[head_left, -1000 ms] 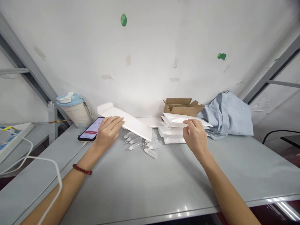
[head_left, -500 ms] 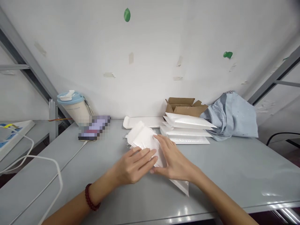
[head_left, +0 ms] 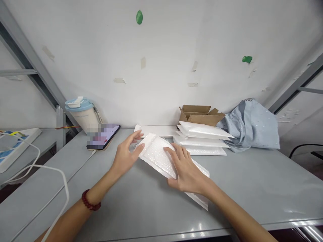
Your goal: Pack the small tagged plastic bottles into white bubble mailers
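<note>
head view: the right hand (head_left: 188,172) holds the envelope (head_left: 156,156) mid-length between its fingers, seemingly to steady it, slanted over the middle of the counter (head_left: 131,208), while the left hand (head_left: 127,154), fingers parted, attends its far left end.

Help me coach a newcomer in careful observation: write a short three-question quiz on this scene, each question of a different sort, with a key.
1. What is the right hand holding?
A) A light-blue patterned cloth
B) A white rectangular bubble-padded envelope
C) A cream cup with a blue lid

2. True or false: the open brown cardboard box stands behind the stack of white padded envelopes.

3. Fill in: the dark red beaded bracelet is on the ____ wrist.

Key: 1. B; 2. True; 3. left.
</note>
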`<control>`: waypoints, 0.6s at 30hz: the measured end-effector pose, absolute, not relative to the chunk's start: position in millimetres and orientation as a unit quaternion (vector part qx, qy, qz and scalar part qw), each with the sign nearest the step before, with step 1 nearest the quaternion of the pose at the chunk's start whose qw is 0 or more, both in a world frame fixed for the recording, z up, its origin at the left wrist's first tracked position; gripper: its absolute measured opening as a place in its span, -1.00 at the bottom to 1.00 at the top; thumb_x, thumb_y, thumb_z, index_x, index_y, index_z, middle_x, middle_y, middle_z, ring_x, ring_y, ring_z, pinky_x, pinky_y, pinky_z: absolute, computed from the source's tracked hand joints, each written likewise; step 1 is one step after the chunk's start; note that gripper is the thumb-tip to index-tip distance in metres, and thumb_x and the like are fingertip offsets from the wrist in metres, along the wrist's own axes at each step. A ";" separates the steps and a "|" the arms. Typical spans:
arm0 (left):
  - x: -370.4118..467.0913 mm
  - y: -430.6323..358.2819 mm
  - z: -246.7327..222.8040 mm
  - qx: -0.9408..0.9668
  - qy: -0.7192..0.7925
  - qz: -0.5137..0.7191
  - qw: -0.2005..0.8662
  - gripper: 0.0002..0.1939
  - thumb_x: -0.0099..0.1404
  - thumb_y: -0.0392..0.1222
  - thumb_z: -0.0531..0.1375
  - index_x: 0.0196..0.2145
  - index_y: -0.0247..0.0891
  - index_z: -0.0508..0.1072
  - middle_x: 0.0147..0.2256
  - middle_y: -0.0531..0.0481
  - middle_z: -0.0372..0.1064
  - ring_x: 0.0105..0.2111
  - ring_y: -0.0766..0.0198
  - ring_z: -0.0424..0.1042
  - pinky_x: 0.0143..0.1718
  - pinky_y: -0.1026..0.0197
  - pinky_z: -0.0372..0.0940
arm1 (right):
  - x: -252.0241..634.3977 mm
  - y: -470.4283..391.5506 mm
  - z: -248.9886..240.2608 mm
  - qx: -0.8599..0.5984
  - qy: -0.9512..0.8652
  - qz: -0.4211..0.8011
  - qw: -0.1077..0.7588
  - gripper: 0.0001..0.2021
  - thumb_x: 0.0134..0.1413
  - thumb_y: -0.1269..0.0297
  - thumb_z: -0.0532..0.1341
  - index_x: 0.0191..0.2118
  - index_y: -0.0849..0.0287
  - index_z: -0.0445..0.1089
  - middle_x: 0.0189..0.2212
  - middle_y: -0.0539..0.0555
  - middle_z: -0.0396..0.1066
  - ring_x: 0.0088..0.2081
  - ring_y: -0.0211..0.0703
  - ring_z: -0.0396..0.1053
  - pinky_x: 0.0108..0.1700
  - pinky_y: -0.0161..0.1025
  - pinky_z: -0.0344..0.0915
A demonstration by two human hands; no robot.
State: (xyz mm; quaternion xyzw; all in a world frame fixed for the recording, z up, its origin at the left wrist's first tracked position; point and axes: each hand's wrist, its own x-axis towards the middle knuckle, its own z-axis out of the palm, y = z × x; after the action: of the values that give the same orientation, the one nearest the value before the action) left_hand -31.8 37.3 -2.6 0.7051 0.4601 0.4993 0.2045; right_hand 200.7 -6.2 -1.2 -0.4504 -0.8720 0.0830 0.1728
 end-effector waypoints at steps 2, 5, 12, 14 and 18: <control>-34.8 38.9 2.4 0.648 0.477 0.405 0.434 -0.52 0.18 -0.10 0.16 0.05 -0.29 0.32 -0.16 -0.16 0.48 -0.19 0.08 0.45 -0.20 0.07 0.32 | 200.4 -5.8 -3.3 -0.438 -0.881 0.062 0.171 -0.20 -0.24 0.28 0.22 0.19 0.14 -0.10 0.17 0.32 -0.17 0.15 0.27 -0.14 0.08 0.18 -0.04; -38.5 39.7 5.1 0.577 0.449 0.291 0.617 -0.64 0.10 -0.15 0.22 -0.14 -0.34 0.46 -0.31 -0.11 0.52 -0.31 0.13 0.49 -0.32 0.19 0.33 | 199.1 -5.8 -5.8 -0.415 -0.894 0.037 0.162 -0.19 -0.27 0.29 0.23 0.19 0.15 -0.07 0.21 0.33 -0.24 0.18 0.30 -0.20 0.11 0.20 -0.08; -15.7 26.0 -3.1 0.537 0.467 0.281 0.644 -0.71 -0.07 -0.29 0.29 -0.30 -0.30 0.50 -0.42 0.00 0.50 -0.39 0.19 0.46 -0.43 0.28 0.31 | 189.9 -11.6 -8.5 -0.407 -0.901 -0.002 0.149 -0.17 -0.24 0.17 0.24 0.21 0.20 -0.07 0.19 0.41 -0.24 0.18 0.36 -0.21 0.09 0.26 -0.14; -4.6 19.9 -5.7 0.558 0.461 0.306 0.619 -0.70 -0.07 -0.31 0.27 -0.29 -0.29 0.49 -0.40 0.02 0.50 -0.38 0.19 0.45 -0.41 0.27 0.31 | 186.6 -13.4 -10.5 -0.396 -0.905 -0.024 0.153 -0.16 -0.23 0.17 0.22 0.22 0.24 -0.09 0.17 0.43 -0.20 0.18 0.37 -0.20 0.08 0.27 -0.14; 5.5 14.8 -11.2 0.582 0.451 0.321 0.595 -0.75 -0.02 -0.31 0.22 -0.30 -0.28 0.48 -0.41 0.03 0.47 -0.40 0.21 0.43 -0.43 0.27 0.30 | 183.2 -15.0 -15.3 -0.366 -0.913 -0.058 0.173 -0.17 -0.26 0.24 0.19 0.22 0.25 -0.08 0.11 0.41 -0.11 0.14 0.34 -0.15 0.05 0.27 -0.08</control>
State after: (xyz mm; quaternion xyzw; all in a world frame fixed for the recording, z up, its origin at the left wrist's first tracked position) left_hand 5.5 14.8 -11.2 0.5824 0.4512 0.3209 0.5952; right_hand 183.2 -15.0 -15.3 -0.3656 -0.9126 -0.0576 0.1735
